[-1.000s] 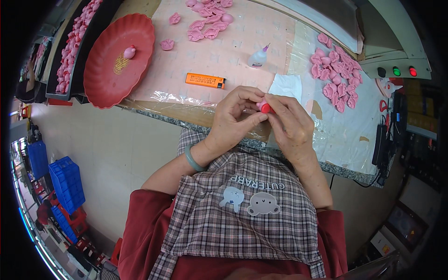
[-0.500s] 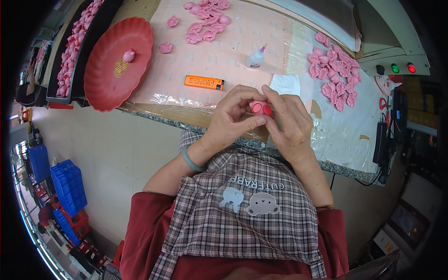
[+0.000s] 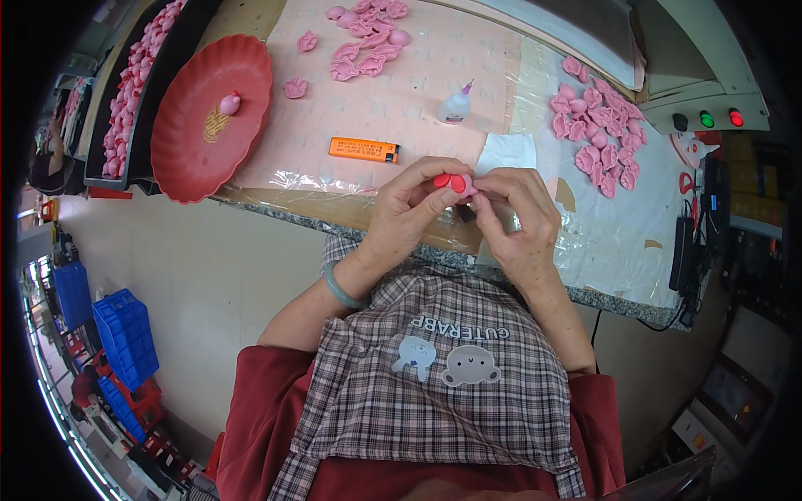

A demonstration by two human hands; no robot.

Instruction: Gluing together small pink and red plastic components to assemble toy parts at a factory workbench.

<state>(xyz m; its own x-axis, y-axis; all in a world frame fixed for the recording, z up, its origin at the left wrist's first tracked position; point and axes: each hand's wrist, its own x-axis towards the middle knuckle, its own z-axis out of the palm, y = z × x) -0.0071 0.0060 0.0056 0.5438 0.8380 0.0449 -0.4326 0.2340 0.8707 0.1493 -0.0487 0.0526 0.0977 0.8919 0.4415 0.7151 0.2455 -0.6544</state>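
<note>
My left hand (image 3: pixel 408 207) pinches a small pink figure (image 3: pixel 468 185) with two red round pads on it, between thumb and fingertips above the table's front edge. From the other side, the thumb and forefinger of my right hand (image 3: pixel 520 215) close on the figure's pink end. Part of the figure is hidden behind my fingers. An orange lighter (image 3: pixel 363 149) lies just beyond my left hand. Past my fingers, a small white bottle (image 3: pixel 456 105) with a purple needle tip stands upright, and a white folded tissue (image 3: pixel 507 152) lies beside it.
A red scalloped dish (image 3: pixel 180 159) at left holds one pink piece (image 3: pixel 230 103). Beside it a black tray (image 3: pixel 150 125) is filled with pink-and-red pieces. Loose pink pieces lie at the back (image 3: pixel 368 50) and right (image 3: pixel 597 125). A machine with lit buttons (image 3: pixel 707 119) stands far right.
The pink figure has been turned and shifted slightly left and up, so its red pads now face my left fingers. My right fingertips have moved to its right end.
</note>
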